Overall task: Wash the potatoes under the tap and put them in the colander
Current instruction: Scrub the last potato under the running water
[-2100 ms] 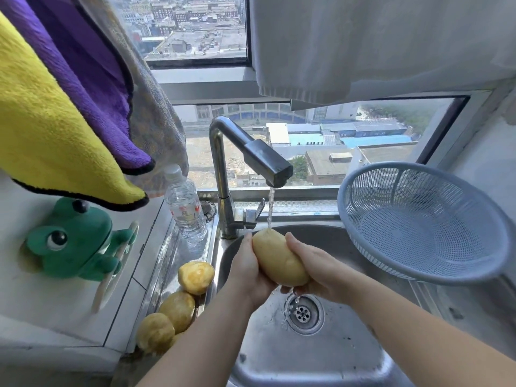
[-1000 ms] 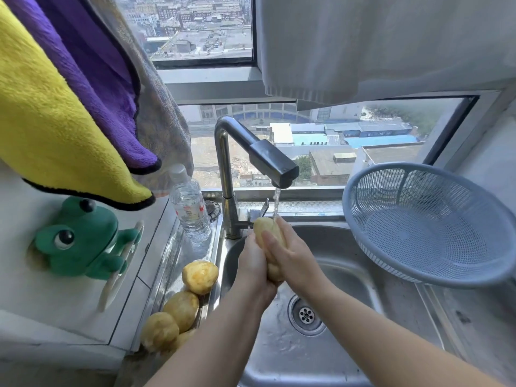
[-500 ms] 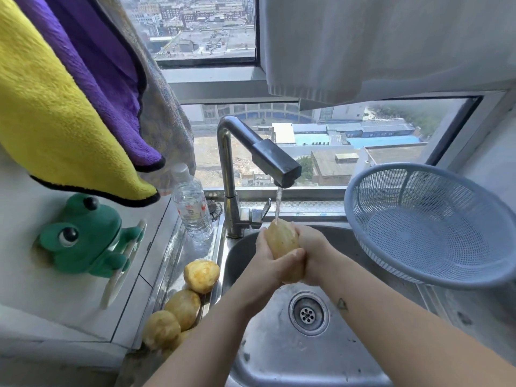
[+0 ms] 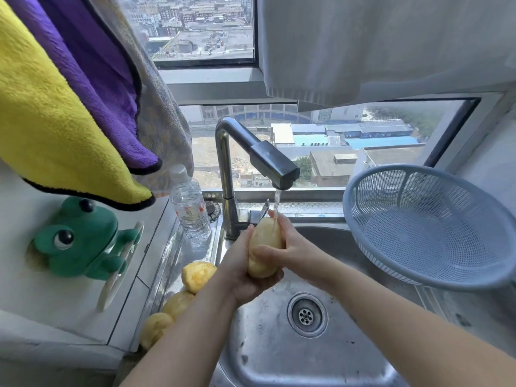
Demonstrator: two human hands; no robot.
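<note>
— Since half a second ago the left hand (image 4: pixel 240 276) has slid lower on the pale yellow oblong potato (image 4: pixel 266 233) and now cups its bottom end. The right hand (image 4: pixel 296 247) has come round so that its thumb lies across the front.
— Where is that potato?
— Centre of the frame, upright, above the stainless steel sink (image 4: pixel 279 358). Its top is under the thin stream of water (image 4: pixel 276 203) falling from the chrome tap with a dark head (image 4: pixel 262 155).
— And the hands?
— Both are curled round it. The left holds it from below and from the left side. The right holds it from the right, with its fingers behind and its thumb in front.
— The rest of the potatoes?
— Three more yellow potatoes (image 4: pixel 198 276) lie in a row on the steel ledge left of the basin, lower left of centre. The left forearm partly hides the lowest.
— The colander?
— The blue-grey round plastic mesh colander (image 4: pixel 430 227) is at the right of the frame, tilted toward the camera. Its lower rim hangs over the sink's right edge, well apart from the held potato.
— Anything else?
— A clear plastic water bottle (image 4: pixel 190 216) stands just left of the tap's stem, and a green frog-shaped holder (image 4: pixel 81 238) is at the far left. A yellow fleece towel with black edging (image 4: pixel 55 121) and a purple fleece towel (image 4: pixel 97 65) hang at the upper left, and a white cloth (image 4: pixel 391 43) at the upper right
</note>
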